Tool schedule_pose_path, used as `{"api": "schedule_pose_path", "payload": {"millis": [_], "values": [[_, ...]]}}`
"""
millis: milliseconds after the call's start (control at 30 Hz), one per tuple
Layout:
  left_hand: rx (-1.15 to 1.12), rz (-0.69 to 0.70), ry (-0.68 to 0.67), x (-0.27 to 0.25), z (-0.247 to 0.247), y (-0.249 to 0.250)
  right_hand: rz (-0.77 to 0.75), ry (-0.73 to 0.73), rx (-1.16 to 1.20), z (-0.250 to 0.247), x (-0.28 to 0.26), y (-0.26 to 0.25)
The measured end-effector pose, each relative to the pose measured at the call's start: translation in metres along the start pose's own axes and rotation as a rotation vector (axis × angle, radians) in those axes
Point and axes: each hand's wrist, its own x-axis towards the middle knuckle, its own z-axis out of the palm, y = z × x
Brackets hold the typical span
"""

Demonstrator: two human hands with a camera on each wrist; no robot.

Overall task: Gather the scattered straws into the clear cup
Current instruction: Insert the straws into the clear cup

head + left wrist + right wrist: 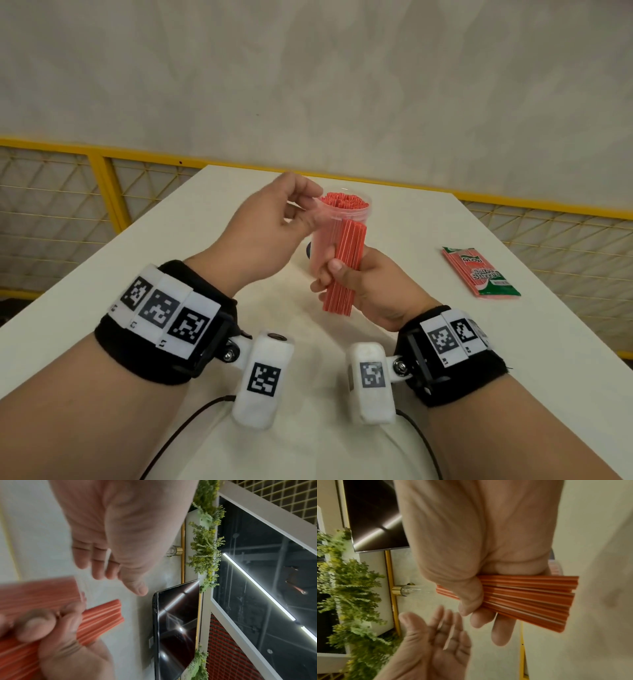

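White tabletop (428, 342), seen from above in the head view, with a yellow mesh fence (102, 192) beyond its far edge. Both hands work above its middle; no loose straws show on the surface.

Left hand (270, 236): raised beside the clear cup (329, 226), fingers (99, 566) relaxed and nearly straight. The thumb and forefinger appear to be at the cup's rim, but blur leaves it uncertain whether they touch or pinch it. Both wrist views show the palm open and empty.

Right hand (370, 291): fingers (501, 632) and thumb curl round a bundle of red straws (346, 267), held upright against the outside of the cup. The same hand seems to carry the cup as well, since the cup stands clear of the tabletop; the grip on the cup itself is hidden behind the bundle.

Clear cup: upright, already packed to the rim with red straw ends.

Straw packet (479, 270): a sealed red and green packet lying flat on the tabletop, well apart to the right of the hands.

Step in hand, by judgement: the final bundle is gathered and waits to enter the cup. The next move calls for lifting the bundle above the rim, steadying the cup with the left hand, and easing the straws into whatever room remains. The cup looks crowded, so forcing them risks spilling.
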Motion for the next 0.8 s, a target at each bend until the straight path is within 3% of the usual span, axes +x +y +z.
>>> {"api": "schedule_pose_path", "payload": {"millis": [133, 300, 400, 600, 700, 800], "values": [[-0.127, -0.125, -0.251, 0.002, 0.006, 0.008, 0.003, -0.120, 0.081, 0.006, -0.006, -0.016], [-0.093, -0.044, -0.360, 0.008, 0.004, 0.023, 0.006, -0.183, 0.027, 0.012, -0.010, -0.022], [0.070, 0.050, -0.341, 0.013, 0.006, 0.027, 0.006, -0.171, 0.025, 0.011, -0.010, -0.023], [0.197, 0.089, -0.213, 0.030, 0.000, 0.029, -0.036, -0.095, -0.141, 0.005, -0.005, -0.017], [0.066, 0.068, -0.145, 0.031, 0.006, 0.025, -0.029, -0.091, -0.145, 0.005, -0.007, -0.014], [-0.164, -0.094, -0.137, 0.024, 0.008, 0.015, -0.075, -0.079, 0.005, 0.003, -0.009, -0.017]]}}
